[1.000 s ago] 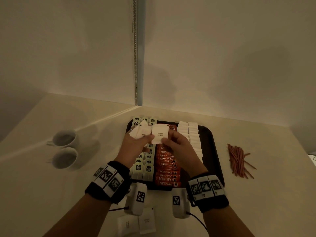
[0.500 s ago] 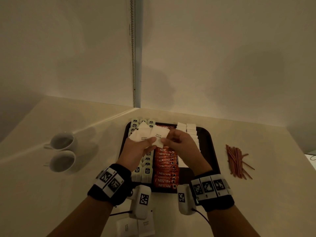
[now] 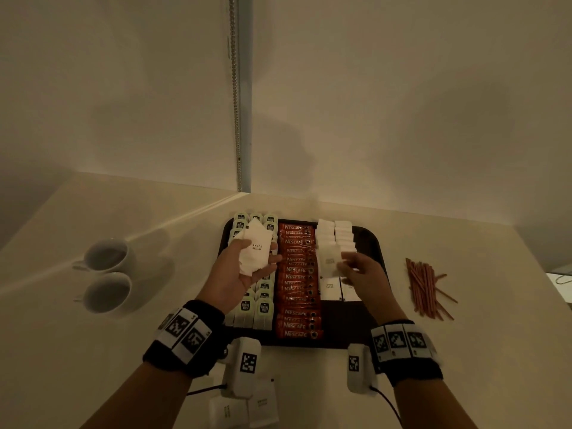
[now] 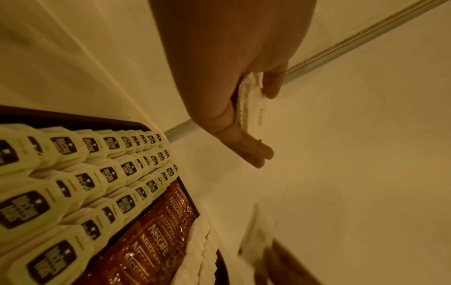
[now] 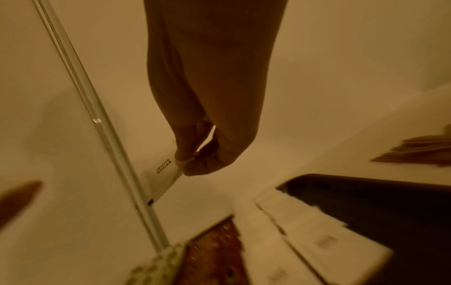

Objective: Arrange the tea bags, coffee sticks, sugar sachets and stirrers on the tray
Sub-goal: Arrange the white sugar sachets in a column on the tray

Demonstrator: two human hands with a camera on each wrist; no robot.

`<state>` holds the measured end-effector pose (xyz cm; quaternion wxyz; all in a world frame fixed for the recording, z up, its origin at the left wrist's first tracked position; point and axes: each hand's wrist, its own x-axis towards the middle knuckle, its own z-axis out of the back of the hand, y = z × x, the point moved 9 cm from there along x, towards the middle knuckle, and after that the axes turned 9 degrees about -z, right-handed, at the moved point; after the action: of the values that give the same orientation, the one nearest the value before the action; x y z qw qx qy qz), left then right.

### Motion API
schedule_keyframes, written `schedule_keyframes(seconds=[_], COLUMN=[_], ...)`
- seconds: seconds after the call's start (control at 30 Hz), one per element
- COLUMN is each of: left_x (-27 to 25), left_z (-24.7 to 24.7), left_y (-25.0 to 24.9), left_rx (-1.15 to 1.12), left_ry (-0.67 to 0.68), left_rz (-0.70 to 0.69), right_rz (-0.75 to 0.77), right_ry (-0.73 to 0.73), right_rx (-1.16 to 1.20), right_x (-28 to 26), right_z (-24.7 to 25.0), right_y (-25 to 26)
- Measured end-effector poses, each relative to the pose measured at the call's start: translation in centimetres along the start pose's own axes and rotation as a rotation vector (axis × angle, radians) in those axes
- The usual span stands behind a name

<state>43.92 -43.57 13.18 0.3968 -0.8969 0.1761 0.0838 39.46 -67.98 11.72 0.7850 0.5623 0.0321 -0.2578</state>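
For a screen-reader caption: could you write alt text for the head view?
The left hand holds a stack of sugar sachets while the right hand pinches one sachet above a dark tray lined with tea bags and coffee sticks.

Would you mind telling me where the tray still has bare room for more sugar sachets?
The tray is bare at its near right corner, between the coffee sticks and the right rim, nearer than the sugar sachets. Its left is packed with tea bags.
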Motion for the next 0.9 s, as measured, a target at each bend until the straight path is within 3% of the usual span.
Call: schedule_keyframes(seconds=[0.2, 0.4, 0.6, 0.77, 0.9], left_x=[0.1, 0.0, -0.1, -0.2, -0.1], left_z=[0.5, 0.4, 0.8, 0.8, 1.0], left_y=[-0.4, -0.7, -0.4, -0.8, -1.1], left_rx=[0.085, 0.081, 0.026, 0.153, 0.207], left_ry=[-0.006, -0.008, -0.023, -0.063, -0.124], left_rz=[-0.029, -0.038, -0.011, -0.061, -0.080], right_rz=[-0.269, -0.346, -0.317, -0.268, -0.021], right_ry=[-0.118, -0.145, -0.279, -0.307, -0.230], right_rx=[-0.143, -0.103, -0.211, -0.308, -0.204], right_x=[1.1, 1.6, 1.5, 1.0, 0.0], right_z=[1.0, 0.0, -0.1, -0.4, -1.9], right_y=[-9.7, -11.9, -11.2, -10.0, -3.2])
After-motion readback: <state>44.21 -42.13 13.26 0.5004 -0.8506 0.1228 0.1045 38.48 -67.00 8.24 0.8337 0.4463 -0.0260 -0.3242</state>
